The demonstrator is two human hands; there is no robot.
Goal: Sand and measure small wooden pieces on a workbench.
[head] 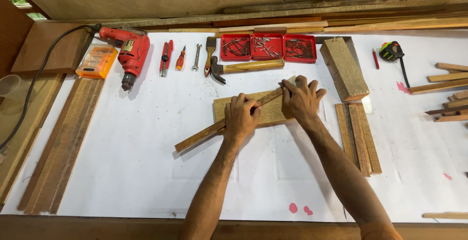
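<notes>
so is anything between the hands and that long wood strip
No. Both the left hand and the right hand already press on the wood strip, which lies slanted across a flat board. Nothing visible sits between them.

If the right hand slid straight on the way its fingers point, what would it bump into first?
Probably the hammer: the right hand points up and slightly left across the bench, with the red nail trays just beyond it.

Beyond my hands I counted three red trays (267, 47) of nails, one hammer (246, 66), one red drill (129, 52) and one wrench (196, 57).
</notes>
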